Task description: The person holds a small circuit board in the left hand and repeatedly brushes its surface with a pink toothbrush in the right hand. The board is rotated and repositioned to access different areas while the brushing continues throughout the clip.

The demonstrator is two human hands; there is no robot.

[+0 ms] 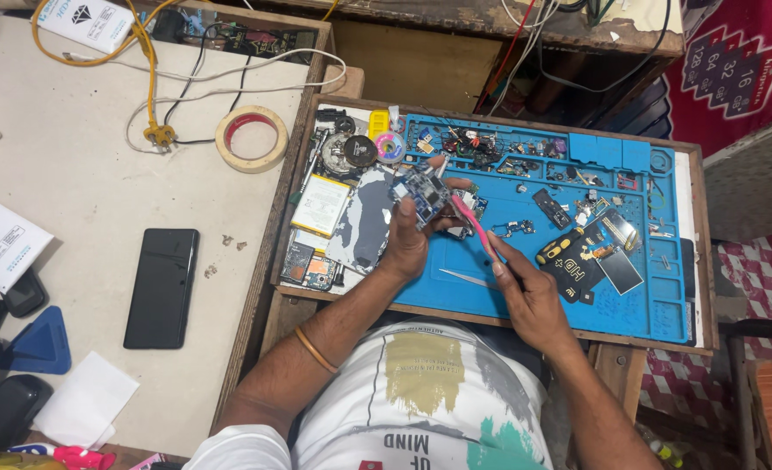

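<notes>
— What sits at the centre of it all?

— A small blue circuit board [421, 195], held up above the left part of the blue work mat [525, 287]. The left hand [406, 239] grips it from below, fingers curled tight round its edges, the board tilted toward the person.

— And the other hand?

— The right hand [525, 292] is closed round a pink-handled tool [475, 228], pinched like a pen. The tool slants up and to the left, and its tip meets the right edge of the board. Whether it is a brush or a pry stick I cannot tell.

— What lies just beside them?

— A pair of silver tweezers [466, 278] lies flat on the mat, between the two wrists. To the right of the right hand are a black part with yellow patches [569, 257] and a small dark screen panel [619, 270]. The mat's upper compartments hold many tiny parts, too small to make out.

— Further left?

— Beside the left hand lies a grey phone back cover [364, 222], then a pale yellow battery [320, 204], all inside the wooden tray [292, 174] that bears the mat.

— Beyond the tray?

— On the pale table [81, 191] a black phone [161, 287] lies face down, well apart from the hands. A roll of tape [252, 138] lies near the tray's upper corner, with a yellow cable [149, 78] next to it.
</notes>
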